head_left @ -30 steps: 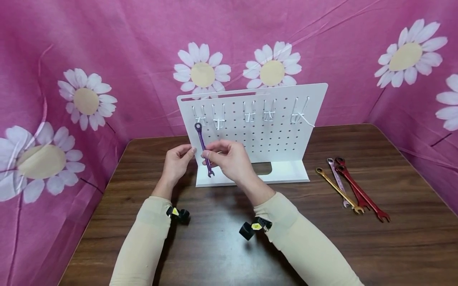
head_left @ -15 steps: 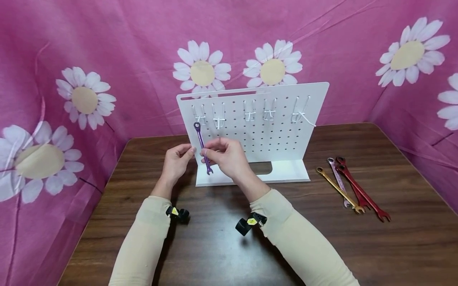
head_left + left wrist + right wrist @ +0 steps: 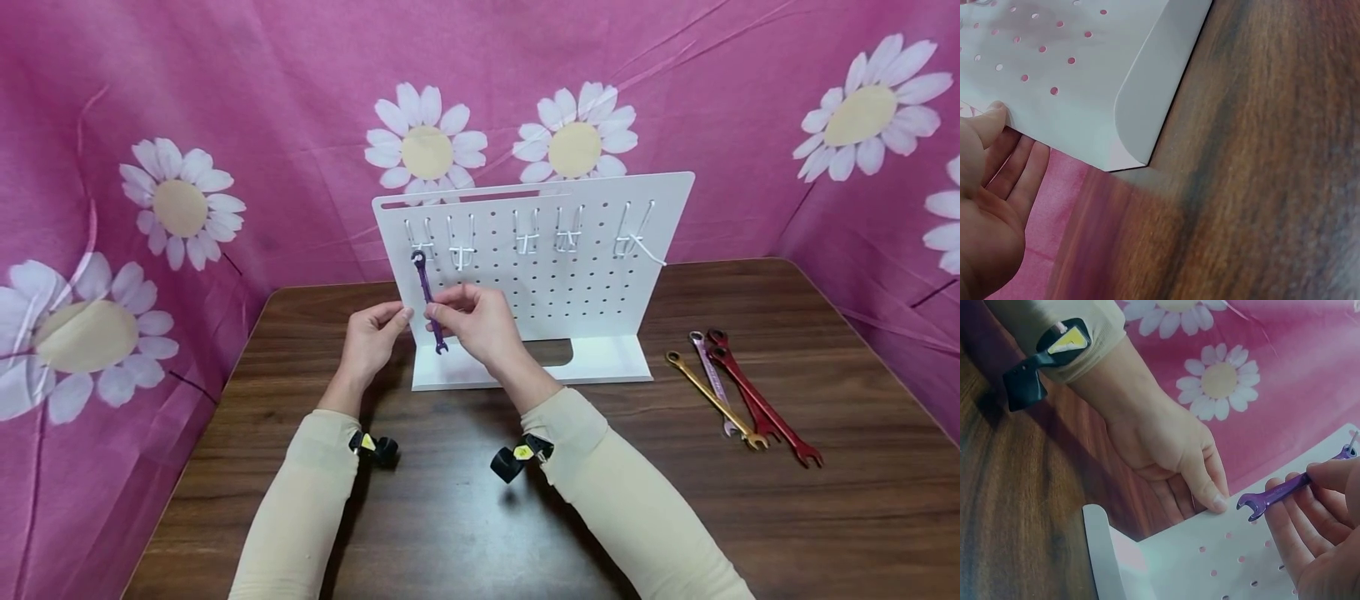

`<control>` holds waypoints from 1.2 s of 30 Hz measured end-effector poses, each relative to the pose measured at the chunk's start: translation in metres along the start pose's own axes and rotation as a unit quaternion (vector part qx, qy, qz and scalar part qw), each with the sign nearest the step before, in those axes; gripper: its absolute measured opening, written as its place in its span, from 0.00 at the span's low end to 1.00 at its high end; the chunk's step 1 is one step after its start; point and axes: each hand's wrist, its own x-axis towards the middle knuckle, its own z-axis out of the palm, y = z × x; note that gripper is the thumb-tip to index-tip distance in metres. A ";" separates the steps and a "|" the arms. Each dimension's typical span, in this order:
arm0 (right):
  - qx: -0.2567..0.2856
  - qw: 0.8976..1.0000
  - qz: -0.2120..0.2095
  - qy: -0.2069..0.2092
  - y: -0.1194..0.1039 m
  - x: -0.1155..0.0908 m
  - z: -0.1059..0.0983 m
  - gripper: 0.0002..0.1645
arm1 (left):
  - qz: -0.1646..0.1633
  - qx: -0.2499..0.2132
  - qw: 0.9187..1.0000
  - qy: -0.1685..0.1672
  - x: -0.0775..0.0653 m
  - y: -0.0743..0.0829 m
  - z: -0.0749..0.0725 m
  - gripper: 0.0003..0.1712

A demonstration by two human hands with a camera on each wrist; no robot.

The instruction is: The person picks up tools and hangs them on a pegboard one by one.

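Purple wrench (image 3: 1282,490) in right fingers (image 3: 1285,531); yellow labels (image 3: 522,452) unreadable.

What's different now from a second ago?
The right hand has raised the purple wrench slightly, bringing its ring end up to the leftmost hook. Nothing was picked up or let go: the right hand still holds the wrench, and the left hand still pinches the edge of the pegboard. The other wrenches lie as before.

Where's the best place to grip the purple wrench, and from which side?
The purple wrench is probably best pinched mid-shaft from the right, as the right hand does: the shaft is slim and straight, leaving the ring end by the leftmost hook uncovered.
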 end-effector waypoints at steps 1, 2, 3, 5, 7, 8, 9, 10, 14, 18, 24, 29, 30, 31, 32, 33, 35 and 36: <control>0.000 1.000 -0.001 0.001 0.000 0.001 0.000 0.09 | 0.000 -0.002 1.000 -0.001 0.000 0.000 0.000 0.18; 0.000 1.000 -0.004 0.003 0.001 0.003 0.000 0.09 | -0.001 -0.003 1.000 -0.001 0.000 0.000 0.000 0.18; 0.000 1.000 -0.007 0.006 0.002 0.004 0.000 0.10 | -0.001 -0.006 1.000 -0.001 0.000 -0.001 0.001 0.18; 0.002 1.000 -0.010 0.009 0.003 0.007 0.000 0.10 | -0.004 -0.010 1.000 -0.001 0.001 -0.002 0.000 0.19; 0.004 1.000 -0.010 0.014 0.004 0.009 0.000 0.10 | -0.004 -0.012 1.000 0.000 0.001 -0.002 0.000 0.19; 0.003 1.000 -0.010 0.017 0.004 0.010 0.001 0.10 | -0.003 -0.014 1.000 0.000 0.001 -0.003 0.000 0.19; 0.003 1.000 -0.009 0.020 0.005 0.011 0.001 0.10 | -0.002 -0.017 1.000 0.000 0.001 -0.003 0.000 0.19; 0.004 1.000 -0.008 0.023 0.005 0.013 0.002 0.10 | -0.001 -0.019 1.000 0.000 0.001 -0.003 0.000 0.19; -0.006 0.999 0.001 0.039 0.008 0.018 0.003 0.09 | 0.003 -0.023 1.000 0.000 0.001 -0.004 0.001 0.18; -0.006 0.999 0.012 0.051 0.010 0.022 0.005 0.09 | 0.002 -0.015 1.000 0.003 0.002 -0.005 0.000 0.18; -0.012 0.998 0.020 0.066 0.007 0.024 0.007 0.10 | 0.003 -0.014 1.000 0.003 0.002 -0.003 0.002 0.18; -0.024 0.997 0.023 0.074 0.005 0.024 0.008 0.10 | 0.003 -0.009 1.000 0.010 0.002 -0.004 0.002 0.18; -0.027 0.997 0.022 0.074 0.005 0.023 0.007 0.10 | 0.003 -0.009 1.000 0.011 0.002 -0.004 0.002 0.18; -0.029 0.997 0.021 0.074 0.005 0.023 0.007 0.10 | 0.004 -0.011 1.000 0.011 0.002 -0.004 0.002 0.17; -0.030 0.997 0.021 0.074 0.006 0.023 0.007 0.10 | 0.005 -0.011 1.000 0.011 0.002 -0.004 0.002 0.17; -0.031 0.997 0.020 0.075 0.007 0.023 0.007 0.09 | 0.006 -0.010 1.000 0.010 0.001 -0.004 0.002 0.17; -0.034 0.996 0.019 0.076 0.010 0.023 0.006 0.09 | 0.005 -0.008 1.000 0.008 0.001 -0.004 0.002 0.18; -0.038 0.996 0.018 0.075 0.012 0.023 0.006 0.09 | 0.004 -0.007 1.000 0.008 0.001 -0.005 0.001 0.18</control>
